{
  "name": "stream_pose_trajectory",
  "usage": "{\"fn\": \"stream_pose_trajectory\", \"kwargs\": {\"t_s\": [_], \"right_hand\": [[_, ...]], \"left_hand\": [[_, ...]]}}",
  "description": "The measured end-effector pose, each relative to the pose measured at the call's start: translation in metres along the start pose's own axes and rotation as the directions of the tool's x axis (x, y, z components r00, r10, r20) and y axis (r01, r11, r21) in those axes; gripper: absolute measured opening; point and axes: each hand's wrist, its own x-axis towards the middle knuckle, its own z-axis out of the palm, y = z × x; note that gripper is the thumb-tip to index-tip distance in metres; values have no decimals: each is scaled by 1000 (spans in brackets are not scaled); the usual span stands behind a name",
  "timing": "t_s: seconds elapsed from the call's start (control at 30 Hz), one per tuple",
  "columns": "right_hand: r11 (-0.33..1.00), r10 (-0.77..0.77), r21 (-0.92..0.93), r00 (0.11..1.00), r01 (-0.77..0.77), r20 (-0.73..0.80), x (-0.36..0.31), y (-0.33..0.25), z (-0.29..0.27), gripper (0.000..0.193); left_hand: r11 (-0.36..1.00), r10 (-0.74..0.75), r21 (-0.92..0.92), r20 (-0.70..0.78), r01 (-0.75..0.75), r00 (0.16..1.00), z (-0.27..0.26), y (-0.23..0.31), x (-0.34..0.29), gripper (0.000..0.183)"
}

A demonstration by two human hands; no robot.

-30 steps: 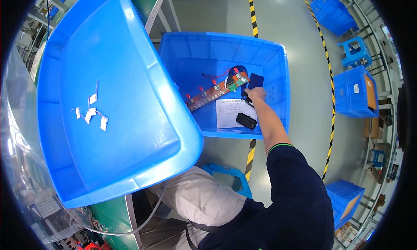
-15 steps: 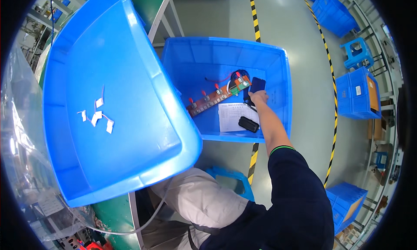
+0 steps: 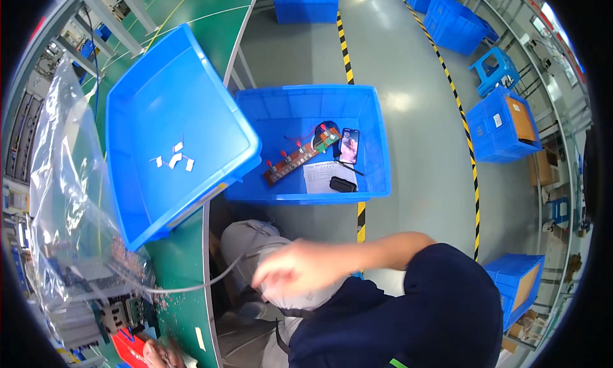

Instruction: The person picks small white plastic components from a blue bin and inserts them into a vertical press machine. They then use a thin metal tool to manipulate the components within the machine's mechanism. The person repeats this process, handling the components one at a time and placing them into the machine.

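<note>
Phone (image 3: 348,145) lying lit up in the blue bin (image 3: 306,199), up and right of the right hand (image 3: 294,271)

That one's a blur over the grey trousers (image 3: 237,241), can't tell if it's clutching anything; grey cable (image 3: 191,289) just beside it. Looks like the left hand (image 3: 163,355) is down-left, grip unclear.
</note>
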Motion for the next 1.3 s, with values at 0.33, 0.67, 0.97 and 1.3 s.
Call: {"fn": "stream_pose_trajectory", "kwargs": {"t_s": [0.33,0.67,0.97,1.3], "right_hand": [[966,-249,76,967,245,51,159,-50,178,38],[933,85,313,955,-176,285,190,-56,194,30],[984,118,79,921,-158,371,198,-60,186,23],[914,208,326,968,-243,139,191,-61,178,16]], "left_hand": [[-126,447,950,310,-284,839,-6,-3,14,38],[224,308,947,153,-228,939,5,8,13,53],[340,249,924,93,-177,964,-8,8,7,61],[476,373,865,-35,-159,927,-2,6,8,43]]}}
